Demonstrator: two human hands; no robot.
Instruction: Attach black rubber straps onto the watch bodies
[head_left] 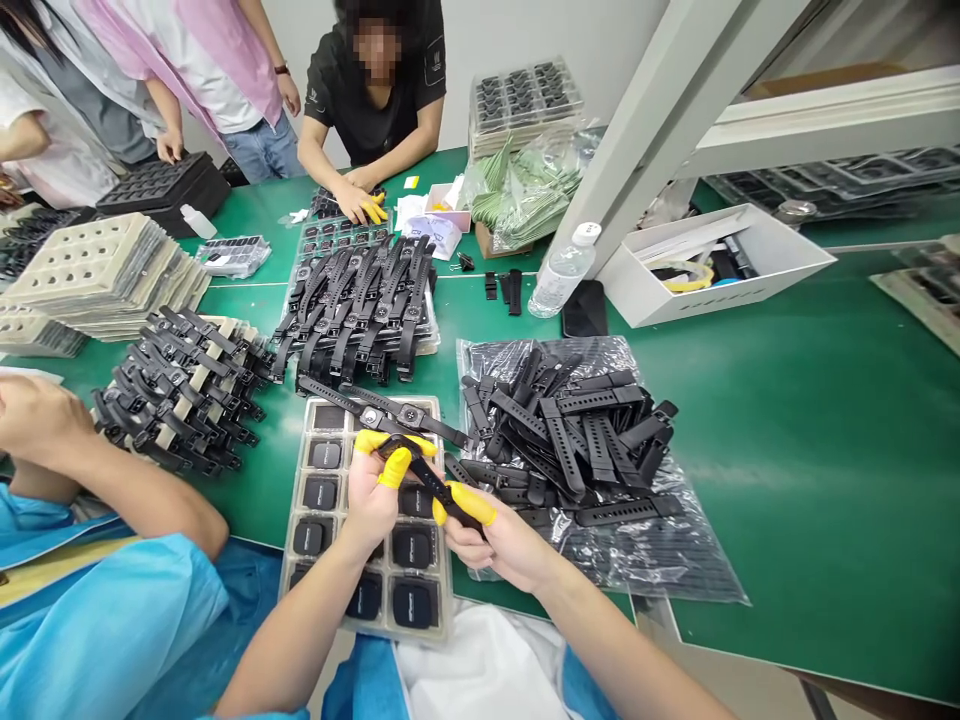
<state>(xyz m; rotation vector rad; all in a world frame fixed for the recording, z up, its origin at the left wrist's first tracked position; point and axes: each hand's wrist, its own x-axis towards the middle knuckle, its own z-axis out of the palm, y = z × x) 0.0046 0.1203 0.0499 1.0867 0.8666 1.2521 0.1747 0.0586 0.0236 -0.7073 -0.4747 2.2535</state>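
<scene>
My left hand (377, 492), with yellow finger cots on, grips a black watch case (399, 444) between thumb and fingers. In my right hand (487, 530), also in yellow cots, is a black watch strap (431, 484) that runs up to the case. Whether the strap is fastened to the case I cannot tell. Under my hands lies a clear compartment tray (310, 577) of square black watch cases (412, 547). Two strapped watches (411, 414) rest across its far end. A heap of loose black straps (570, 425) lies to the right on a plastic bag (652, 560).
Stacked trays of strapped watches (360, 305) stand ahead, with another watch pile (187, 390) to the left. A water bottle (564, 270), phone (585, 309) and white box (675, 295) are at the right. A co-worker's arm (142, 470) is close on my left; another person works opposite.
</scene>
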